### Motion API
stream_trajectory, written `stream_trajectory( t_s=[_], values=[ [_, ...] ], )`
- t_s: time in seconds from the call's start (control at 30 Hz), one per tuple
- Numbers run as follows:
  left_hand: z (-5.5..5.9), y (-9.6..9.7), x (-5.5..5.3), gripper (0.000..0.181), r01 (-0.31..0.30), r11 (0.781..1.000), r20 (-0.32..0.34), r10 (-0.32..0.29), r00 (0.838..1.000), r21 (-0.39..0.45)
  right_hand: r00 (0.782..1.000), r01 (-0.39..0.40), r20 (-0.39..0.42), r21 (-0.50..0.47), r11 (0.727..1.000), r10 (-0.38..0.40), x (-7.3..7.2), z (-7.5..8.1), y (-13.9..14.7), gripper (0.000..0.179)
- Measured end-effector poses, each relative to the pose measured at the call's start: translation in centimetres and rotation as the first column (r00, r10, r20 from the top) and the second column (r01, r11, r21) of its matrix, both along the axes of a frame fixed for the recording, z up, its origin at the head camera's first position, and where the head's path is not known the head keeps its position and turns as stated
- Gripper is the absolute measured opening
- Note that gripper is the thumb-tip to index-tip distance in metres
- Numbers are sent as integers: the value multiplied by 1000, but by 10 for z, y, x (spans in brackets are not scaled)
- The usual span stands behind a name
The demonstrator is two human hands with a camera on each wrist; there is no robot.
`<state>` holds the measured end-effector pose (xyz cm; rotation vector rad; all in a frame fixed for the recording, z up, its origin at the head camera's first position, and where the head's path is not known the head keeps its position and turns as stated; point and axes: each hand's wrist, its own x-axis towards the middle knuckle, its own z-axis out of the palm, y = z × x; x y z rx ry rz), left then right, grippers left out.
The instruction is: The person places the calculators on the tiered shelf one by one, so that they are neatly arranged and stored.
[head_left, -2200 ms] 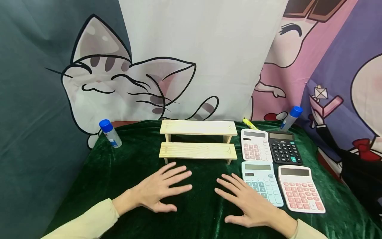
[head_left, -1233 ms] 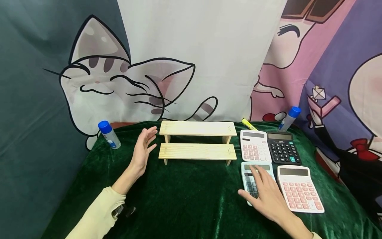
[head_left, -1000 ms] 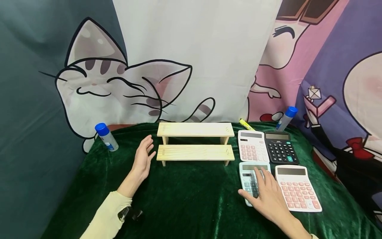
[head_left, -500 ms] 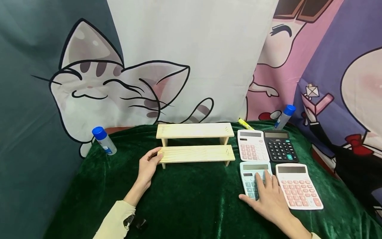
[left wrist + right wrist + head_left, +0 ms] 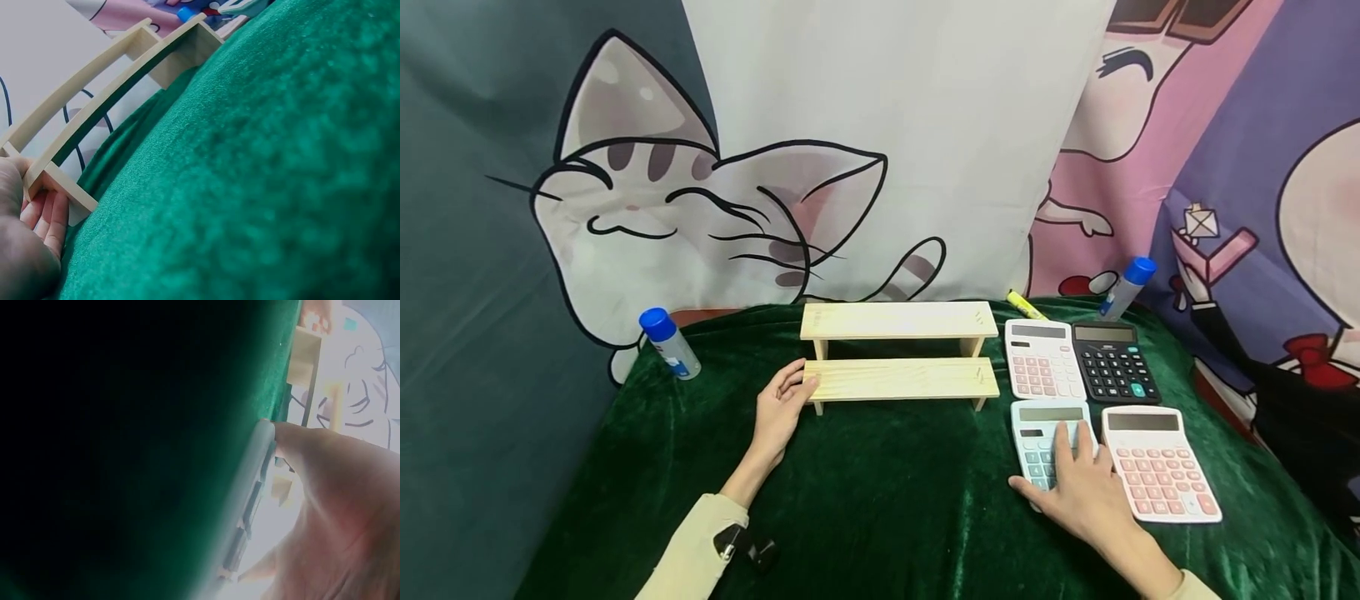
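My left hand (image 5: 778, 417) pinches the left end of the lower step of a two-step pale wooden display stand (image 5: 895, 379). In the left wrist view its thumb lies over the board and the fingers (image 5: 55, 225) sit behind the leg. My right hand (image 5: 1086, 492) rests spread over a light-blue calculator (image 5: 1048, 414), covering its lower right keys. Its thumb (image 5: 294, 440) lies at the calculator's left edge, and the other fingers reach across the keys. A white calculator with pink keys (image 5: 1165, 475) lies right beside that hand.
Behind the blue calculator lie another pink-keyed white calculator (image 5: 1037, 367) and a black calculator (image 5: 1116, 367). A yellow marker (image 5: 1025, 306) is at the back. Blue-capped glue sticks stand at left (image 5: 672, 343) and right (image 5: 1127, 289). Dark green velvet covers the table (image 5: 887, 500), with a cartoon curtain (image 5: 880, 100) behind.
My left hand has gone from open over the cloth, past the stand's left side, to pinching its lower step. The right hand has moved right onto the blue calculator.
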<state>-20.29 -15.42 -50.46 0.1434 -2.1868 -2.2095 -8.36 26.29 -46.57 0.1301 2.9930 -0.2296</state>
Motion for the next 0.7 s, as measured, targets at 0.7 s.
stream_trajectory(
  t_s=[0.7],
  values=[
    [-1, 2, 0, 53, -19, 1000, -10, 19, 1000, 12, 985, -41, -170, -92, 995, 25, -4, 12, 0, 103]
  ],
)
